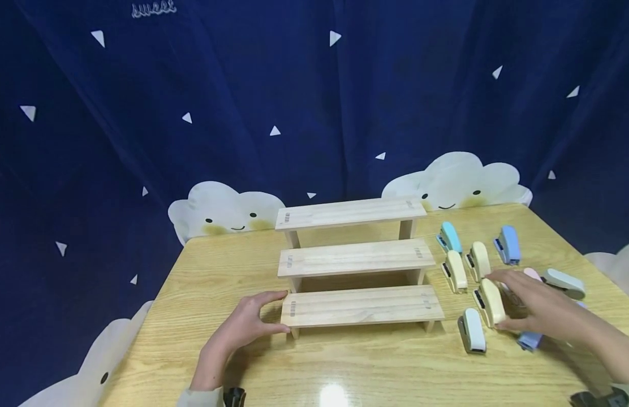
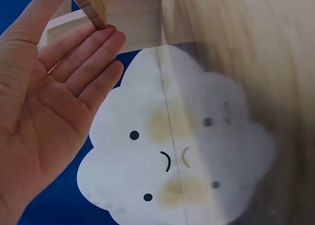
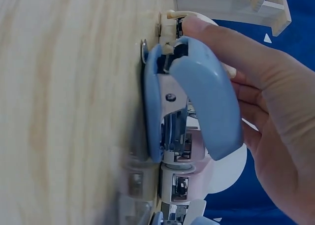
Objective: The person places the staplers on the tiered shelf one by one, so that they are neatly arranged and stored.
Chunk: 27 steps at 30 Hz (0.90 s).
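Note:
A pale wooden three-step shelf [image 1: 362,306] stands at the middle of the table. My left hand [image 1: 245,325] holds the left end of its lowest board, thumb at the front corner and fingers at the back one. In the left wrist view the fingertips touch the edge of a board [image 2: 93,8]. To the right of the shelf, my right hand [image 1: 541,305] grips a cream stapler [image 1: 490,302] between thumb and fingers. A blue stapler [image 3: 211,97] fills the foreground of the right wrist view and partly hides the cream one.
Around the right hand lie a white stapler [image 1: 472,330], two more cream staplers [image 1: 454,271], a turquoise one [image 1: 449,237], a blue one [image 1: 509,245], a grey one [image 1: 564,282] and a periwinkle one [image 1: 529,340]. A pink stapler [image 1: 532,274] is half hidden. Behind the table hangs a dark blue curtain [image 1: 314,96].

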Motion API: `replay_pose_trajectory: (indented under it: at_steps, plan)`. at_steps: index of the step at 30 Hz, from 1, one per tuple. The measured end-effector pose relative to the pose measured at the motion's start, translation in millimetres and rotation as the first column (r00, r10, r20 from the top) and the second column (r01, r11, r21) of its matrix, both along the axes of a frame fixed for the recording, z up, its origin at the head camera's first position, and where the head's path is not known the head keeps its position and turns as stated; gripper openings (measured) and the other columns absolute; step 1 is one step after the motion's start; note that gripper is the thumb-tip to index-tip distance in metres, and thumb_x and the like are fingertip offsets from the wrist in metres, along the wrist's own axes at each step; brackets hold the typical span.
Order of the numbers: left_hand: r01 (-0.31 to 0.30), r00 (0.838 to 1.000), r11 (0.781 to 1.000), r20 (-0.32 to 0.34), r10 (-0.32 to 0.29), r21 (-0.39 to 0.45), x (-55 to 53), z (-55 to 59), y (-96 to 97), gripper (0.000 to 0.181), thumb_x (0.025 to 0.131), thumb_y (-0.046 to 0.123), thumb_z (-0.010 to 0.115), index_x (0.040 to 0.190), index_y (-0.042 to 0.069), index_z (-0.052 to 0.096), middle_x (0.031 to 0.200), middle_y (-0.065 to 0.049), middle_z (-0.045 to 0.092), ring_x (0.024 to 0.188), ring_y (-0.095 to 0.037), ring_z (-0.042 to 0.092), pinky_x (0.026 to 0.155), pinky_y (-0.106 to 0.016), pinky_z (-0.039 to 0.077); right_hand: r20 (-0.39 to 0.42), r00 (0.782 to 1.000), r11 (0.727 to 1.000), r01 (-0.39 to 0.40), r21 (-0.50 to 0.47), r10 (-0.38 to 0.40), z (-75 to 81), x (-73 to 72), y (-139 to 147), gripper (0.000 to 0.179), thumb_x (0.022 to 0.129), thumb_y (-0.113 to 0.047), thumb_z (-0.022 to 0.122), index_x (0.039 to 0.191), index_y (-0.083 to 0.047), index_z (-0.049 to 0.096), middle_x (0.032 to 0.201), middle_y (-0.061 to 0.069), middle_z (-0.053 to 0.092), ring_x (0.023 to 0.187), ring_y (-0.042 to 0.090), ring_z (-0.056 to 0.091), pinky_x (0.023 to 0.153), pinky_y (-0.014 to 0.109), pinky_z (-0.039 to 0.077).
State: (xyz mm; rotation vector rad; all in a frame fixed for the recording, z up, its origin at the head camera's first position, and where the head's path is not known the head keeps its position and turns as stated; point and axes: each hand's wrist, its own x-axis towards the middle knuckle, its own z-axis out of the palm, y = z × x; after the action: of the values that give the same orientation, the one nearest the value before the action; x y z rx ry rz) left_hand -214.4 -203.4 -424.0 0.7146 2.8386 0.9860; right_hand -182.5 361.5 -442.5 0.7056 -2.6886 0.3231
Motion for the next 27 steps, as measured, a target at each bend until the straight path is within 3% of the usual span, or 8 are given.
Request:
replay_pose_trajectory:
  at_steps: [3, 8, 15, 21, 26, 27]
  plan:
    - [-0.005, 1.0, 1.0, 0.01, 0.004, 0.008, -0.4, 0.5, 0.2, 0.073, 0.073, 0.04, 0.084, 0.135, 0.011, 0.059, 0.137, -0.009, 0.062, 0.13, -0.031, 0.056, 0.11, -0.049, 0.045, -0.011, 1.0, 1.0, 0.001, -0.004, -0.001, 1.6, -1.0, -0.9, 0.084, 0.061, -0.052, 0.088, 0.128, -0.012, 0.056, 0.127, 0.005, 0.06, 0.112, 0.018, 0.049, 0.094, -0.01, 0.01]
    - [-0.017, 1.0, 1.0, 0.013, 0.016, 0.005, -0.6, 1.1, 0.6, 0.073, 0.073, 0.04, 0.084, 0.135, 0.012, 0.059, 0.137, -0.008, 0.062, 0.13, -0.03, 0.056, 0.11, -0.049, 0.046, -0.041, 0.999, 1.0, 0.004, -0.005, -0.004, 2.4, -1.9, -1.3, 0.083, 0.058, -0.051, 0.09, 0.125, -0.012, 0.058, 0.123, 0.002, 0.062, 0.11, 0.016, 0.05, 0.091, -0.006, 0.019]
    - [-0.022, 1.0, 1.0, 0.01, 0.022, 0.004, -0.6, 0.1, -0.5, 0.073, 0.073, 0.042, 0.083, 0.136, 0.015, 0.059, 0.137, -0.007, 0.062, 0.13, -0.029, 0.056, 0.11, -0.048, 0.046, -0.081, 0.997, 0.997, -0.02, -0.074, 0.014, -1.0, -3.2, 1.7, 0.089, 0.052, -0.041, 0.095, 0.125, -0.009, 0.057, 0.122, 0.008, 0.061, 0.113, 0.009, 0.043, 0.096, -0.01, 0.008]
    - [-0.024, 1.0, 1.0, 0.009, 0.023, 0.002, -1.1, -0.7, -0.8, 0.072, 0.073, 0.042, 0.083, 0.136, 0.015, 0.059, 0.137, -0.007, 0.062, 0.131, -0.029, 0.055, 0.11, -0.048, 0.046, -0.102, 0.995, 0.992, 0.005, -0.124, -0.017, -0.1, -3.6, 3.5, 0.093, 0.049, -0.035, 0.096, 0.129, -0.008, 0.055, 0.122, 0.013, 0.06, 0.111, 0.019, 0.046, 0.099, -0.008, 0.006]
    - [-0.023, 0.999, 1.0, 0.028, 0.023, 0.015, -0.5, -2.0, -0.8, 0.073, 0.073, 0.042, 0.083, 0.136, 0.014, 0.059, 0.138, -0.007, 0.061, 0.131, -0.03, 0.055, 0.11, -0.049, 0.045, -0.12, 0.992, 0.984, 0.011, -0.18, -0.033, 5.2, -4.8, 1.9, 0.092, 0.049, -0.031, 0.097, 0.128, -0.009, 0.055, 0.12, 0.011, 0.059, 0.122, -0.009, 0.036, 0.098, -0.009, 0.008]
    - [-0.024, 0.999, 1.0, 0.032, 0.023, 0.017, -0.3, -2.2, -0.9, 0.073, 0.073, 0.042, 0.083, 0.136, 0.014, 0.059, 0.138, -0.007, 0.061, 0.131, -0.03, 0.054, 0.11, -0.049, 0.045, -0.124, 0.991, 0.982, 0.018, -0.189, -0.042, 6.4, -5.3, 1.5, 0.093, 0.048, -0.03, 0.097, 0.128, -0.009, 0.054, 0.12, 0.011, 0.059, 0.121, -0.011, 0.035, 0.099, -0.007, 0.013]
